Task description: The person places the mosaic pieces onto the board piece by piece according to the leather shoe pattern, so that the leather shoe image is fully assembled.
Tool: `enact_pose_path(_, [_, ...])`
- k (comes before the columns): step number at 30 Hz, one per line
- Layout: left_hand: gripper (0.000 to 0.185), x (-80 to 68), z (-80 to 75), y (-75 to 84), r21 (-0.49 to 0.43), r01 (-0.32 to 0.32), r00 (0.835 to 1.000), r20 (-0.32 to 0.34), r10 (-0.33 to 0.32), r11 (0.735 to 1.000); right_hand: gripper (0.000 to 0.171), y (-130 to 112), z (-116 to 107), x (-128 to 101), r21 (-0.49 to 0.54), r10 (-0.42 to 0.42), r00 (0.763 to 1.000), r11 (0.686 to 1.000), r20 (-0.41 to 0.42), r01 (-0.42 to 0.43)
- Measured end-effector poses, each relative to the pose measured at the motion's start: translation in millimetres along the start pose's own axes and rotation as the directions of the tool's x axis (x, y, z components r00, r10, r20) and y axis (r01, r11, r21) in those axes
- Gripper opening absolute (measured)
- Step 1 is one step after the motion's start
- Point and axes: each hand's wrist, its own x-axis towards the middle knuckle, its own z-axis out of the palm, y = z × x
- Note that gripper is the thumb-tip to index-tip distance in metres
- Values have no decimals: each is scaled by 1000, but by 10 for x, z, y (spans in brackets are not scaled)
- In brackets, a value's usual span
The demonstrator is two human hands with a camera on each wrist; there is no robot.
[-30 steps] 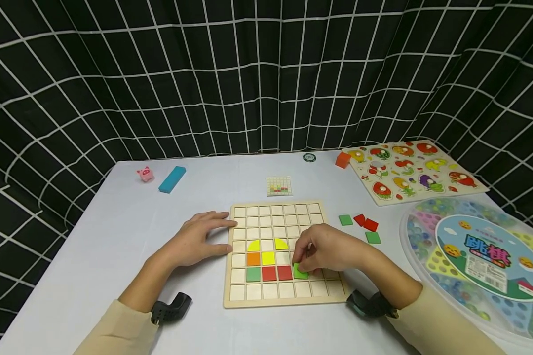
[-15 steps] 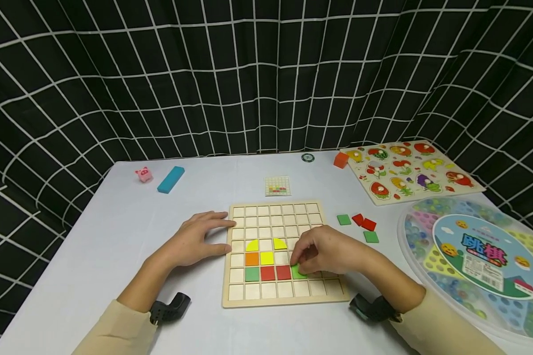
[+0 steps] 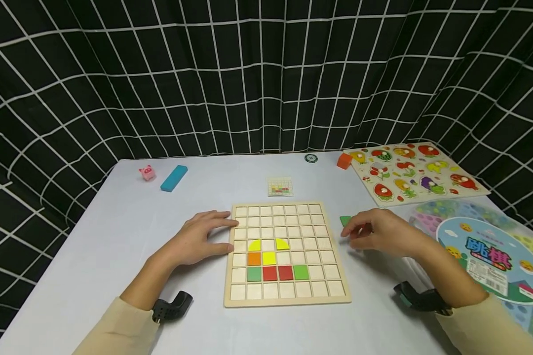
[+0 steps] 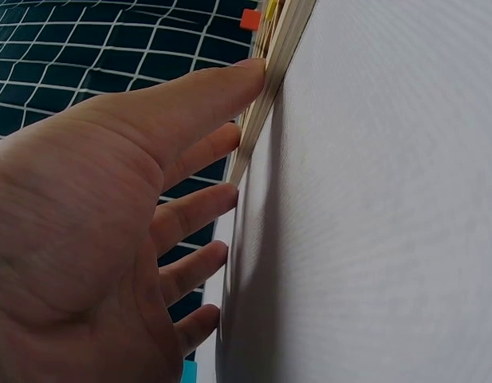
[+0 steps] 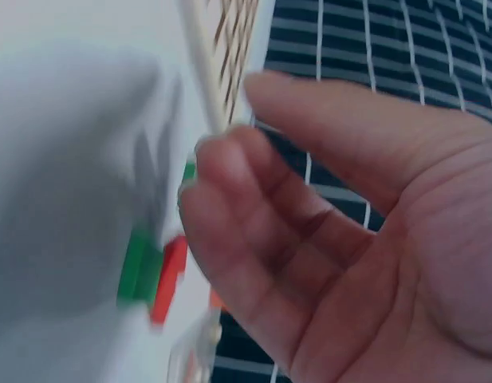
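Observation:
A wooden grid board (image 3: 320, 229) lies on the white table. At its left edge my left hand (image 3: 200, 239) rests with fingers spread; the left wrist view shows the thumb (image 4: 222, 84) against the board's side. On the board sit two yellow quarter-circle tiles, an orange tile (image 3: 254, 259), a yellow square tile (image 3: 269, 258), a dark green tile (image 3: 254, 274), two red tiles and a light green tile (image 3: 301, 272). Right of the board, my right hand (image 3: 384, 231) hovers with loosely bent fingers and holds nothing. Its fingertips overlap a green tile (image 3: 344, 220); other loose green and red tiles (image 5: 169, 275) show beneath it.
Behind the board lies a small pattern card (image 3: 280, 186). A fruit puzzle board (image 3: 408, 170), an orange cube (image 3: 344, 160) and a round game box (image 3: 493, 256) stand at the right. A blue block (image 3: 174, 178) and pink pig (image 3: 147, 172) are back left.
My right hand has let go of the light green tile, which now lies flat in its cell, and has moved right to the loose tiles. The left hand has stayed put.

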Motion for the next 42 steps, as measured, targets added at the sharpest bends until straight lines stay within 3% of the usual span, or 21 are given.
enact_pose_path(4, [58, 43, -5, 28, 0, 1, 1000, 20, -1, 1000, 18, 206, -109, -110, -111, 107, 993, 987, -57, -113])
enact_pose_path(9, [58, 50, -26, 37, 5, 5, 1000, 27, -5, 1000, 22, 340, -155, -138, -188, 200, 978, 960, -54, -206])
enact_pose_path(17, [58, 28, -22, 31, 2, 7, 1000, 19, -7, 1000, 20, 345, -147, -86, -225, 184, 982, 957, -26, -186])
enact_pose_path(25, [58, 14, -3, 14, 9, 11, 1000, 19, -11, 1000, 29, 312, -106, -70, -199, 243, 970, 952, 24, -234])
enact_pose_path(29, [57, 10, 2, 1, 5, 2, 1000, 10, -2, 1000, 28, 293, -88, -65, -207, 234, 972, 952, 19, -225])
enact_pose_path(35, [58, 4, 14, -7, -4, 2, 1000, 10, -2, 1000, 12, 242, -74, -84, -196, 160, 987, 968, -3, -157])
enact_pose_path(42, [57, -4, -6, 0, -9, 3, 1000, 3, -3, 1000, 17, -9, -23, -13, -44, 30, 1000, 999, 3, -29])
